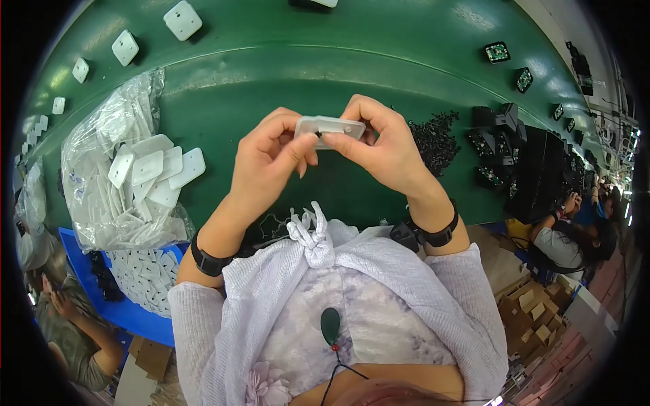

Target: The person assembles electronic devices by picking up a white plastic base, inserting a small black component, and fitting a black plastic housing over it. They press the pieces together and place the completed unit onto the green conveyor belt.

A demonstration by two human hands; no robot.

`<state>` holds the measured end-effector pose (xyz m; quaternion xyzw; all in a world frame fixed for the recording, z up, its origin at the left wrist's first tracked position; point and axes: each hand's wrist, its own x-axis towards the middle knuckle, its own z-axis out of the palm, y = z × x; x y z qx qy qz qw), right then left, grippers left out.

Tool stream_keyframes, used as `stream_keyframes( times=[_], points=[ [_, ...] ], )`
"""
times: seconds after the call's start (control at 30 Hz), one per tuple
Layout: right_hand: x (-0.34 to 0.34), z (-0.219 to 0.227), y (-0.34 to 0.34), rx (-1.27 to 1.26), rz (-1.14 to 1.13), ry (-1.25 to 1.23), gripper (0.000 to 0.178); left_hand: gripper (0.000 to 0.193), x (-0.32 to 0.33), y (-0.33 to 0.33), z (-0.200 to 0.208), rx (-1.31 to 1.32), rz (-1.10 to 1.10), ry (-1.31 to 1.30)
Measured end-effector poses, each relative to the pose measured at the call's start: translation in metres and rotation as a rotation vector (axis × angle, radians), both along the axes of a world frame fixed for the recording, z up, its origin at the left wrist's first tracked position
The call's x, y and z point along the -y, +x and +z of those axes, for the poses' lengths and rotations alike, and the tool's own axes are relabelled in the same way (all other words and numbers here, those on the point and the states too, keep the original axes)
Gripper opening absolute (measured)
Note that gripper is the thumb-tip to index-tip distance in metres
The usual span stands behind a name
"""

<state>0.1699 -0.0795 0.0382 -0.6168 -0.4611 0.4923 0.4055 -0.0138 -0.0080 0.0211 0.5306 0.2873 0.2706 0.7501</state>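
Between my two hands, above the green table [223, 88], is a white plastic cover [308, 126] with rounded corners, tilted on edge. My left hand [264, 149] grips its left end, and my right hand [389, 145] grips the right end. Both thumbs press together at the middle of the near side, where a small black piece [319, 134] shows between the tips. What kind of piece it is cannot be made out. Some fingers are hidden behind the cover. To the right of my right hand lies a heap of small black parts [437, 142].
On the left, a clear plastic bag [81, 176] spills white covers [147, 168]. Below it, a blue bin [84, 267] holds small white pieces. Black housings with circuit boards [497, 145] stand at right. White covers [183, 20] line the far left; people sit at both sides.
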Motion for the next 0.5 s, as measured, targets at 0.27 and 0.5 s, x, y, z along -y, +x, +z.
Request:
stream_keyframes(
  times=[0.27,0.5],
  points=[
    [-0.010,-0.009,0.018,0.054,-0.099,-0.031,0.019,0.016,-0.025,0.000,-0.029,-0.215,0.187,0.023],
    [-0.032,0.002,0.218,1.706,-0.570,-0.035,0.041,0.006,-0.049,-0.004,-0.034,-0.568,0.159,0.799]
  ],
)
